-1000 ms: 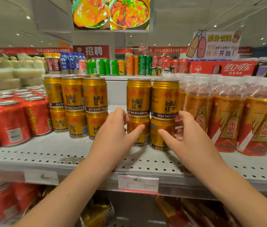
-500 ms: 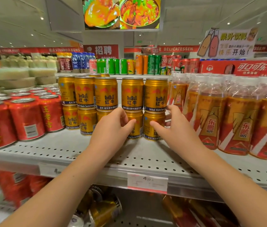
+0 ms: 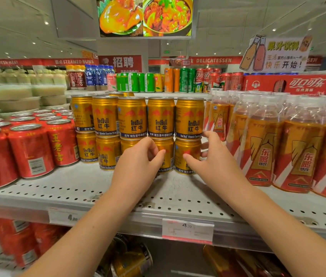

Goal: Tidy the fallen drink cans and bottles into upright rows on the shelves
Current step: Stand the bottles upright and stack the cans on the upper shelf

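On shelf, both hands cupped the two right-most stacked Red Bull cans, L hand & R hand fingers curled round bottom pair w/ top cans riding loose, so a jerky shove could've toppled them.

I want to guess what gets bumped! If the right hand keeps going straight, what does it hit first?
Probably the bottom gold can: the right hand points at it, fingers seemingly already touching its side.

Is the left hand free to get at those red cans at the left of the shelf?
Probably yes: the left hand rests on the gold Red Bull cans, and the red cans stand unobstructed at the shelf front.
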Demonstrator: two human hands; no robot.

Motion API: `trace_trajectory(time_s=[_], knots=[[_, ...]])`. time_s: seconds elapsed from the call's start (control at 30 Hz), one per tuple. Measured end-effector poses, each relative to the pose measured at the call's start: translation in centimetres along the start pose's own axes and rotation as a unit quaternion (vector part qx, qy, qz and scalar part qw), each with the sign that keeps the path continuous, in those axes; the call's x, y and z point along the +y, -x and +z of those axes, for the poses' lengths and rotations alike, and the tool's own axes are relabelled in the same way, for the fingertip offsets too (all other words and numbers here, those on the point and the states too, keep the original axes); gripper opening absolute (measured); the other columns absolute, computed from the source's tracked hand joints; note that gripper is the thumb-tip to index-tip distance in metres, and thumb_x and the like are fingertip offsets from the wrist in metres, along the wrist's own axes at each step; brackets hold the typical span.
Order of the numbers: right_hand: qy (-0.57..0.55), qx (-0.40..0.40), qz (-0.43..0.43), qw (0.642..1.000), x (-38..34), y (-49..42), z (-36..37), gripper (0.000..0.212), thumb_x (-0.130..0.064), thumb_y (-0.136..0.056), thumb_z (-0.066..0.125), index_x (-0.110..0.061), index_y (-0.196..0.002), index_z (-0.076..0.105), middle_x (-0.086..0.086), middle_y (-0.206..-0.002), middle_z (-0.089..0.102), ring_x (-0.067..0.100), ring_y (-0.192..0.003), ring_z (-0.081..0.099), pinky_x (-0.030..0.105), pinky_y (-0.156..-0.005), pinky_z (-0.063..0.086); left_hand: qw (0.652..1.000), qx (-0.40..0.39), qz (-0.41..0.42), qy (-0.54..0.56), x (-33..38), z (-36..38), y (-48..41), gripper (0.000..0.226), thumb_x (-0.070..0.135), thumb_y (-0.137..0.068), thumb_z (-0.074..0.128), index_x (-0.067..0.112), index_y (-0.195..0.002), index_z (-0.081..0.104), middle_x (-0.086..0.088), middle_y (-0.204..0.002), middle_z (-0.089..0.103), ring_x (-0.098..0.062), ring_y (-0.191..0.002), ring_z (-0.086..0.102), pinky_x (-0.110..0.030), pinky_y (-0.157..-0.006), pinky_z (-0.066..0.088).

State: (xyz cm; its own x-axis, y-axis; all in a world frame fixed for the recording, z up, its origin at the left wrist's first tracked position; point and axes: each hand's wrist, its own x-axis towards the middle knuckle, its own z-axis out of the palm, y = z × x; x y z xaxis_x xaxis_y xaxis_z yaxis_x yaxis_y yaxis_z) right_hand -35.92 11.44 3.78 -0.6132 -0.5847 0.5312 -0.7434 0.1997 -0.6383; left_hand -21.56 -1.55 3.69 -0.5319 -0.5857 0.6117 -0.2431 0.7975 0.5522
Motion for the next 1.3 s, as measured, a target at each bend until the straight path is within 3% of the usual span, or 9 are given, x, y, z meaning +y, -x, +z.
trace_trajectory(time_s=[0.17,0.27,0.4,0.6,0.73,0.9,1.07,1.3], knots=[[-0.012,-0.011,0.003,1.000,0.0,0.1,-0.3,0.067,-0.043,-0.088,0.072,-0.034,-0.143,0.035,-0.013,-0.120,0.055,-0.004,-0.092,0.056,0.021,-0.072,0.045,1.000,0.000,0.012,-0.005,-0.2,-0.8,0.7,0.022,0.043,-0.096,0.064,0.029,-0.079,0.059,0.008,-0.068,0.064,-0.007,-0.066,0.062,-0.040,-0.065,0.056],[-0.003,-0.016,-0.015,1.000,0.3,1.7,-0.2,0.068,-0.047,-0.089,0.070,-0.044,-0.143,0.030,-0.019,-0.121,0.049,0.001,-0.102,0.055,0.025,-0.080,0.047,0.998,0.004,0.021,-0.067,-1.2,-1.7,1.6,0.018,0.045,-0.098,0.059,0.033,-0.084,0.060,0.014,-0.073,0.063,-0.002,-0.069,0.059,-0.032,-0.063,0.055],[0.026,0.009,-0.032,0.999,0.4,3.0,0.3,0.053,-0.047,-0.089,0.068,-0.044,-0.132,0.036,-0.016,-0.113,0.051,0.001,-0.096,0.056,0.020,-0.073,0.048,0.996,-0.001,0.006,-0.093,-2.4,-2.3,1.5,0.008,0.033,-0.099,0.058,0.028,-0.097,0.065,0.018,-0.084,0.063,0.001,-0.078,0.057,-0.021,-0.066,0.045],[0.009,-0.023,-0.011,1.000,0.4,2.9,0.5,0.034,-0.041,-0.092,0.066,-0.039,-0.119,0.045,-0.016,-0.105,0.055,-0.003,-0.090,0.056,0.011,-0.065,0.038,0.996,-0.009,-0.003,-0.093,-2.8,-1.9,0.8,0.008,0.023,-0.102,0.054,0.021,-0.099,0.060,0.009,-0.092,0.063,-0.007,-0.083,0.058,-0.029,-0.073,0.048],[0.018,-0.044,-0.035,0.998,0.1,3.4,0.5,0.031,-0.041,-0.093,0.062,-0.040,-0.121,0.050,-0.019,-0.107,0.054,-0.002,-0.094,0.056,0.018,-0.075,0.047,0.995,-0.028,-0.027,-0.092,-3.1,-1.6,0.4,0.008,0.020,-0.103,0.051,0.018,-0.100,0.057,0.004,-0.095,0.060,-0.011,-0.084,0.056,-0.028,-0.069,0.042],[0.047,-0.075,-0.040,0.995,-0.1,4.0,0.0,0.027,-0.041,-0.096,0.058,-0.040,-0.122,0.050,-0.015,-0.110,0.054,0.001,-0.094,0.057,0.027,-0.085,0.053,0.993,-0.013,-0.064,-0.094,-4.3,-3.1,0.5,0.005,0.026,-0.100,0.055,0.025,-0.096,0.059,0.009,-0.089,0.062,-0.006,-0.078,0.057,-0.026,-0.060,0.041],[0.078,-0.086,-0.063,0.991,-0.6,4.4,0.0,0.018,-0.040,-0.098,0.056,-0.040,-0.116,0.054,-0.017,-0.112,0.055,-0.006,-0.093,0.056,0.012,-0.076,0.044,0.991,0.009,-0.057,-0.119,-5.7,-4.9,0.1,0.006,0.023,-0.100,0.055,0.022,-0.095,0.059,0.009,-0.087,0.063,-0.007,-0.079,0.057,-0.029,-0.065,0.044],[0.094,-0.076,-0.062,0.991,-1.3,4.9,-0.3,0.015,-0.038,-0.099,0.053,-0.037,-0.112,0.060,-0.017,-0.107,0.057,-0.005,-0.091,0.057,0.012,-0.073,0.044,0.987,-0.044,-0.056,-0.142,-5.9,-4.7,-0.1,0.009,0.022,-0.101,0.053,0.021,-0.096,0.060,0.005,-0.092,0.061,-0.009,-0.080,0.056,-0.026,-0.063,0.041]])
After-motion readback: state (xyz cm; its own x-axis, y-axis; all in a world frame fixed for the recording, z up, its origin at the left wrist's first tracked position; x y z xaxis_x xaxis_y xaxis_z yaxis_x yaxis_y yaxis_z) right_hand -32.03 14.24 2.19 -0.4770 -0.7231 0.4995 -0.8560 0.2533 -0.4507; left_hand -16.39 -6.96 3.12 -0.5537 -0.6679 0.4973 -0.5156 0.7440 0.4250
